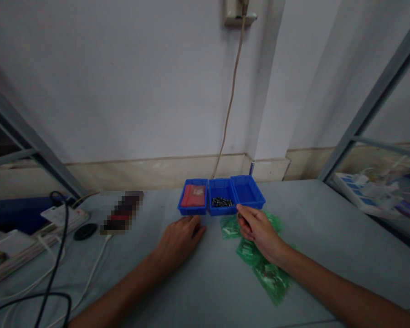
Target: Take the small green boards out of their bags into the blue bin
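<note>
My left hand [183,234] rests palm down on the grey table, thumb apart from the loosely bent fingers, with nothing visible in it. Just beyond it stands a blue bin [192,211] with red flat packets [193,196]. The middle blue bin [222,211] contains several small black and silver metal parts [222,202]; a third blue bin [248,193] to its right shows a bare bottom. My right hand [256,226], closed in a pinch, is in front of these bins. A small dark part [239,216] shows between thumb and fingers. Green plastic bags [270,278] with small pieces inside lie under and around that hand.
On the left lie a pixelated phone-like object [123,213] with a white cable [94,269], a black disc [85,232], a power strip [37,246] and black cables [64,237]. Metal frame posts [372,95] flank the table. A wall cord [233,91] hangs behind the bins.
</note>
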`<action>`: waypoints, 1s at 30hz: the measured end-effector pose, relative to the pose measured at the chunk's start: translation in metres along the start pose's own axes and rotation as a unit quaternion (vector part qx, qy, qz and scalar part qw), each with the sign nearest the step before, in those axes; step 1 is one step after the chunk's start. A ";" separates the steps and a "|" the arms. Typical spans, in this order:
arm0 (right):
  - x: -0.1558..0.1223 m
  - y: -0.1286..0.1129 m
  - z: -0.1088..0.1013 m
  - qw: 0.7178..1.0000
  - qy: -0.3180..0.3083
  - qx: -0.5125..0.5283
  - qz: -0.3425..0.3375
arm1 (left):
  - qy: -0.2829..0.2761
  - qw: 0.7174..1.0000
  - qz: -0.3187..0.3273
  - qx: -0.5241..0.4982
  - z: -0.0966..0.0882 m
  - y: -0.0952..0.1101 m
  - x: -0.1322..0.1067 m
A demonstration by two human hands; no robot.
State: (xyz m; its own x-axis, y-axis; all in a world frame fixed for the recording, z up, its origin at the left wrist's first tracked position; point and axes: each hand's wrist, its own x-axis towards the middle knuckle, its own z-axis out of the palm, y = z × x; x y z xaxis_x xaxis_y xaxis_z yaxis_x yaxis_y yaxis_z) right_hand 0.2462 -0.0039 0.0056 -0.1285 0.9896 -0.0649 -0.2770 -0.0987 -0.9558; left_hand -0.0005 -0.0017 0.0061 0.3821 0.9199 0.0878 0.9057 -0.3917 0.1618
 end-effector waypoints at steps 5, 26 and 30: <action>0.000 -0.001 0.000 1.000 -0.003 0.002 -0.004 | 0.006 1.000 0.005 -0.004 0.002 -0.002 0.000; 0.001 0.002 -0.001 1.000 0.005 0.004 -0.004 | 0.002 1.000 -0.002 0.005 0.000 0.000 0.000; -0.001 0.001 -0.001 1.000 0.004 0.002 -0.010 | -0.007 1.000 -0.006 0.002 -0.002 0.001 0.000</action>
State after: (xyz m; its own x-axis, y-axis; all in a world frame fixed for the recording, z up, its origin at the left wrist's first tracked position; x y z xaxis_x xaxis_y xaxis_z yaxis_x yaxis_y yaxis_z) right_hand 0.2468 -0.0045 0.0046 -0.1156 0.9921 -0.0487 -0.2830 -0.0799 -0.9558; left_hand 0.0004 -0.0024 0.0083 0.3730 0.9250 0.0724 0.9112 -0.3799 0.1592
